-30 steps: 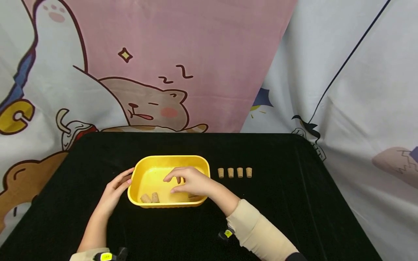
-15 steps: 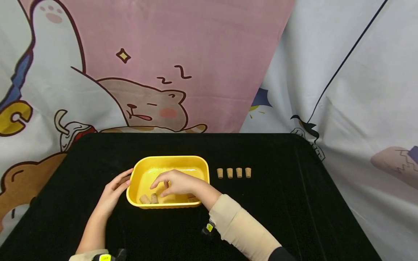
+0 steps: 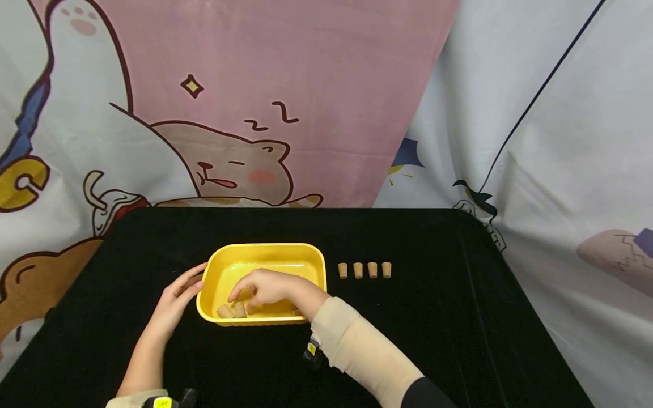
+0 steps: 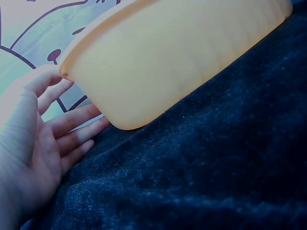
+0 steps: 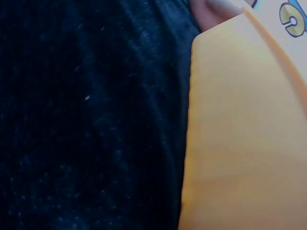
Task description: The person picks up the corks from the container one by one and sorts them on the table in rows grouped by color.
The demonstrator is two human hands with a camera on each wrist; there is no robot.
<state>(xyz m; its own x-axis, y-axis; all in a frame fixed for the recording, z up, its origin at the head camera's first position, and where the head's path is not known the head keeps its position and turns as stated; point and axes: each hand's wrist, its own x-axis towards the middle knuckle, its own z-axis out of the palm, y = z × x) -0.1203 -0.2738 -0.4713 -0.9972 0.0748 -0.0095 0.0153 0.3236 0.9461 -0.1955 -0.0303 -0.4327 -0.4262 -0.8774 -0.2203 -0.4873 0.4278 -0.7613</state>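
A yellow plastic basin [image 3: 315, 266] stands on the black-covered table. My left hand [image 3: 172, 306] rests against its left end, fingers loosely extended; in the left wrist view the fingers [image 4: 79, 120] touch the basin's outer wall [image 4: 158, 72]. Inside the basin, my right hand [image 3: 270, 288] reaches down with thumb and fingers apart, just over a cork stopper [image 3: 240, 310]. A second cork [image 3: 224, 311] leans beside it. Another lies at the basin's right end, mostly hidden by the right forearm. The right wrist view shows only the basin's outer wall [image 5: 244, 124], which hides my right hand.
Several tapered corks [image 3: 358, 271] stand in a row on the cloth, right of the basin. Black cloth [image 3: 459, 317] covers the table. A printed curtain [image 3: 357, 85] hangs behind its far edge.
My right hand has moved left and down inside the basin, from its middle to the two corks at the front left. The left hand keeps its place on the basin's end.
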